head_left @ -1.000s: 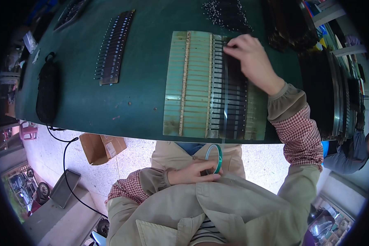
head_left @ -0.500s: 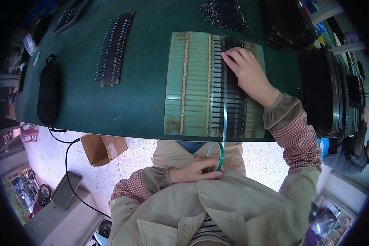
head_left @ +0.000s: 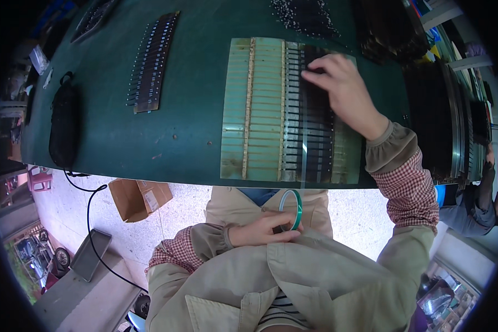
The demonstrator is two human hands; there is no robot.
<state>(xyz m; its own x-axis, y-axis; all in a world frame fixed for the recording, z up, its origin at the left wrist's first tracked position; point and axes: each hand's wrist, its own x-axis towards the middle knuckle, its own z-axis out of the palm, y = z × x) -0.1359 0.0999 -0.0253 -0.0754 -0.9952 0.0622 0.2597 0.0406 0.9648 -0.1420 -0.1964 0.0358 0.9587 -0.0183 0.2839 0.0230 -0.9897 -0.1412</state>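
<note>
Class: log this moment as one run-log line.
left hand: holds green tape roll | right hand: presses tape strip on slotted board | green table

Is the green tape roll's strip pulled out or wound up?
Pulled out: a clear strip runs from the green tape roll in the left hand across the pale slotted board.

A small assembly workshop. A green-covered worktop [head_left: 193, 133] carries a pale slotted jig [head_left: 260, 110] loaded with rows of thin black parts, another strip of such parts [head_left: 152, 61], and heaps of dark components [head_left: 304, 14]. Stacked racks [head_left: 448, 110] stand at the right; a cardboard box [head_left: 138, 196] and metal tray [head_left: 91, 254] lie on the speckled floor.
</note>
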